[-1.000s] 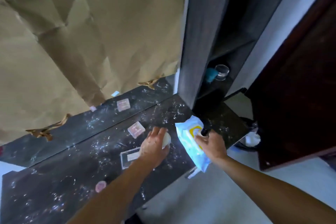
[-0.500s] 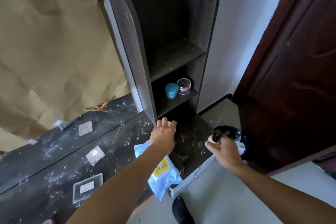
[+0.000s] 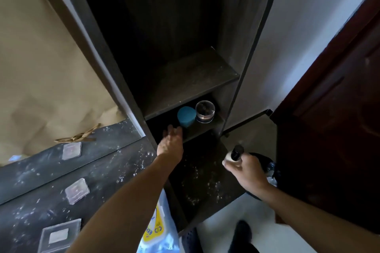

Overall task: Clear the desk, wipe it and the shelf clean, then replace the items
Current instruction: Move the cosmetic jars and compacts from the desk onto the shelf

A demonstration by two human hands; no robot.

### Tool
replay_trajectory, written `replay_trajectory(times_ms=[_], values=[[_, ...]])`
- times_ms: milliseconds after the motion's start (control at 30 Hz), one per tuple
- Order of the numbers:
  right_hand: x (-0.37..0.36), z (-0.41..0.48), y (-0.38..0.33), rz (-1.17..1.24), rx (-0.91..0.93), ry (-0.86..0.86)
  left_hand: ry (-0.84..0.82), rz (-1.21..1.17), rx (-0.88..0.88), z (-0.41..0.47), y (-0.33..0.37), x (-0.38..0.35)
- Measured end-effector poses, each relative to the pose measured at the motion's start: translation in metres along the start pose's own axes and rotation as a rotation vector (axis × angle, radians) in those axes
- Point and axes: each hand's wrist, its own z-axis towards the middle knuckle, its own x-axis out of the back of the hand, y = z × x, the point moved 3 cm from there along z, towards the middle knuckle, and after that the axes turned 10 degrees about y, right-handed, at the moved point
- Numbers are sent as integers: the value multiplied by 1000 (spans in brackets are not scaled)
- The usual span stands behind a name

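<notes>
My left hand (image 3: 170, 144) reaches with straight fingers onto the lower shelf (image 3: 203, 129) of the dark shelf unit, its fingertips right beside a blue jar (image 3: 186, 117). A clear-lidded jar (image 3: 205, 111) stands just right of the blue one. My right hand (image 3: 246, 170) grips a small white bottle with a black cap (image 3: 234, 155) above the desk's right end. The dark desk (image 3: 115, 172) is dusted with white specks. A blue-and-white wipes pack (image 3: 158, 230) lies at the desk's front edge, partly hidden by my left forearm.
Clear plastic cases (image 3: 77, 191) (image 3: 59, 236) lie on the desk at left. Brown paper (image 3: 41, 68) covers the mirror behind. The upper shelf (image 3: 195, 76) looks dusty. A bin with a black bag (image 3: 269, 168) stands by the brown door (image 3: 339, 129). Feet (image 3: 242, 232) show below.
The view swung right and up to the shelf unit. My left hand rose from the desk to the lower shelf by the blue jar. The wipes pack now lies on the desk.
</notes>
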Motion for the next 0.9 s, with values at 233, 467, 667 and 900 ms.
replay_trajectory(times_ms=[233, 467, 667, 900], values=[[-10, 62, 5, -33, 154, -272, 228, 90, 39, -17, 9, 1], [-10, 110, 17, -57, 162, -385, 166, 167, 71, -32, 20, -31], [0, 127, 31, -87, 184, -421, 118, 113, 250, -8, 28, -21], [-9, 128, 4, -93, 352, -514, 260, 33, 295, -38, 29, -21]])
